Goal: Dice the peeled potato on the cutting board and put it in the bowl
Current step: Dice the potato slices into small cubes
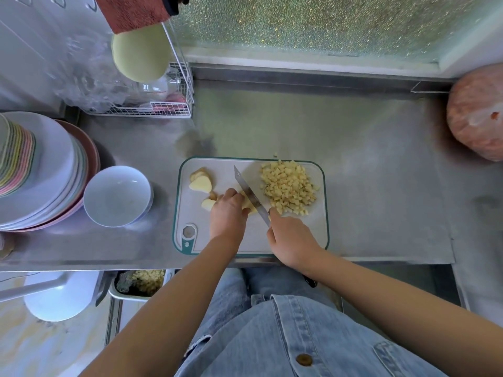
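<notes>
**A:** What's at the far left?

**B:** A stack of plates (40, 170) on the steel counter (353, 126). Just to its right stands a white bowl (117, 195), close to the cutting board (190, 216) but not touching it.

**A:** And the potato?

**B:** All of it is on the board. A few potato slices (201, 181) lie at the left end. Near the middle, the left hand (227, 213) has its fingers curled down on a potato piece (250, 207), pinning it to the board.

**A:** The knife?

**B:** The knife (249, 195) has its blade against that piece, right beside the left fingertips, with the tip pointing away from the person. The right hand (290, 240) is wrapped tight round the handle, which is hidden in the fist.

**A:** What's beyond the blade?

**B:** A heap of diced potato (288, 186) covers the board's far right part, and one or two cubes sit at its back edge. At the far right of the counter is a pinkish round object (479, 110), but I cannot tell what it is.
</notes>
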Available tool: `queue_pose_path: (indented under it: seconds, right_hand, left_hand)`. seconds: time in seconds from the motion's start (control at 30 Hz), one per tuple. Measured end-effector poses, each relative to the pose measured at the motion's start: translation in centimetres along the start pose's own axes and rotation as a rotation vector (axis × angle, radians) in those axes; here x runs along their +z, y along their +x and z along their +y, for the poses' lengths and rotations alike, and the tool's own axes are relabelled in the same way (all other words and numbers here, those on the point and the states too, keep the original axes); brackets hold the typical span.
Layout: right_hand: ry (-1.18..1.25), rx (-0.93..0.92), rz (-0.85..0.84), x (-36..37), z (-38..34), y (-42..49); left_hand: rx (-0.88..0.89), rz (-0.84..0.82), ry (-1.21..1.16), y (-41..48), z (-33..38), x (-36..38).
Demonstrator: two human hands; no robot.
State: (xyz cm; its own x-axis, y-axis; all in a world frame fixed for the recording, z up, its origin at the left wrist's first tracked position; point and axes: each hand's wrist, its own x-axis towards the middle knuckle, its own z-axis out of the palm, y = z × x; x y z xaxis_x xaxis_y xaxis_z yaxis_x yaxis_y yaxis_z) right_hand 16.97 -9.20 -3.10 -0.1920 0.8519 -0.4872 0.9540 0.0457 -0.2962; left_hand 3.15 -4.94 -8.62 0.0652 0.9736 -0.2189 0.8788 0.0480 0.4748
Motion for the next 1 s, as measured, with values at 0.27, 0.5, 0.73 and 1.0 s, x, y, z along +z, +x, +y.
queue_pose_path:
  seconds: [0.27,0.5,0.73,1.0]
  right_hand:
    - [0.089,0.044,0.033,1.4,0.0,1.4]
    - [0.237,0.049,0.063,0.9,0.9,2.1]
    - [0.174,-0.018,0.053,-0.4,0.9,1.5]
    - [0.094,-0.006,-0.036,-0.5,0.2,1.3]
  left_hand:
    - [0.009,-0.013,0.001,0.1,-0.2,0.0]
    - [0.03,0.031,-0.086,-0.4,-0.6,-0.3]
    - [0.007,0.089,-0.122,-0.8,-0.8,0.0]
    - [-0.037,0.055,-0.106,-0.4,-0.4,0.0]
